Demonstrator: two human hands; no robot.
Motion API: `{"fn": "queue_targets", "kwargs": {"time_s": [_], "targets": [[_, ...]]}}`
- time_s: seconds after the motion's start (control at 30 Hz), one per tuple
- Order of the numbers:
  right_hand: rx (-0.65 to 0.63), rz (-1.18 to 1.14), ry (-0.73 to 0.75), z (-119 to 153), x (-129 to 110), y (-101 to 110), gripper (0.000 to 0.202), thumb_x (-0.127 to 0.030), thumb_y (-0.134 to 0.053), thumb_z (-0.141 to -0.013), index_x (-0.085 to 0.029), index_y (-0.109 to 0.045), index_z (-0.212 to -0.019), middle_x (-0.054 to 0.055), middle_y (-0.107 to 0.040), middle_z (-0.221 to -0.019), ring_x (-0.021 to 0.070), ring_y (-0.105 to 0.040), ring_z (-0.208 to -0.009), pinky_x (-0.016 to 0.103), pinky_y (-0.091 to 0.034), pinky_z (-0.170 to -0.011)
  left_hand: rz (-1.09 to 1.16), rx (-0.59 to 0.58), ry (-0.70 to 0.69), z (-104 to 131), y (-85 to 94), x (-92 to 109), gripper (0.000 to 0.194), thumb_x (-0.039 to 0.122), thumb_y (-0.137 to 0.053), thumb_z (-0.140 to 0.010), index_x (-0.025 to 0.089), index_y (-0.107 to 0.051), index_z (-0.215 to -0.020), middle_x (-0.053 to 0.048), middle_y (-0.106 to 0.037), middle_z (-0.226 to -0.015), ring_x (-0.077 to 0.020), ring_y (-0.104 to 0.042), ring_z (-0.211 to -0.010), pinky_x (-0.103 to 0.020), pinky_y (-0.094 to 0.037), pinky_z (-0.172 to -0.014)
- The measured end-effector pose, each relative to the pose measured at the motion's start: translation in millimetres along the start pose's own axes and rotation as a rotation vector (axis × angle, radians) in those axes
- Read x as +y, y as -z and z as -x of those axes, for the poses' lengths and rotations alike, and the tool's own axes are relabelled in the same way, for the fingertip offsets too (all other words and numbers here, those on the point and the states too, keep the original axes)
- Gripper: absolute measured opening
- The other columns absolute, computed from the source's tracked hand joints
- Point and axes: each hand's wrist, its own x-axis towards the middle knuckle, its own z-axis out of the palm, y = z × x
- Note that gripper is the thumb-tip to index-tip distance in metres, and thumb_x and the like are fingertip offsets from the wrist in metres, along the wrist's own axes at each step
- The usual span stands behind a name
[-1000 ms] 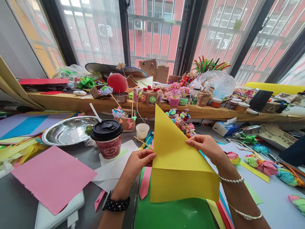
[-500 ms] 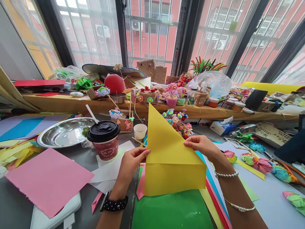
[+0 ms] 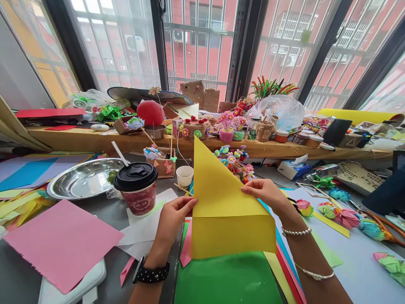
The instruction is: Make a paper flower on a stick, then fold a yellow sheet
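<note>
A yellow sheet of paper (image 3: 218,185), folded into a triangle with a rectangular strip below a crease, is held up in front of me. My left hand (image 3: 177,215) pinches its left edge between thumb and fingers. On the slanted right edge, my right hand (image 3: 264,194) is closed in a pinch as well. Below the paper lies a glossy green sheet (image 3: 228,278) on a stack of coloured paper. A small folded pink piece (image 3: 186,247) pokes out at the left of the yellow sheet.
To the left stand a lidded coffee cup (image 3: 137,192), a steel plate (image 3: 76,179) and a pink square of paper (image 3: 65,242). A white paper cup (image 3: 184,176) sits behind my left hand. Crumpled paper flowers (image 3: 348,218) lie at right. Crafts crowd the wooden ledge (image 3: 202,145).
The view has shifted slightly. Both hands keep their pinch on the yellow paper, whose lower strip has tilted a little; otherwise little differs.
</note>
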Motion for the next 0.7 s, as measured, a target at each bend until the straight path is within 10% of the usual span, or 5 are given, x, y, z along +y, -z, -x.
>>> {"fn": "queue_targets", "kwargs": {"time_s": [0.7], "targets": [[0.019, 0.053, -0.018, 2.3, -3.1, -2.5, 0.028, -0.043, -0.062, -0.063, -0.015, -0.065, -0.067, 0.003, -0.065, -0.066, 0.0151, -0.055, -0.061, 0.023, -0.038, -0.053, 0.088, 0.079, 0.006, -7.2, 8.6, -5.1, 0.03, 0.035, -0.071, -0.054, 0.013, -0.066, -0.075, -0.003, -0.068, -0.068, -0.0195, -0.063, -0.066, -0.028, -0.051, -0.063]]}}
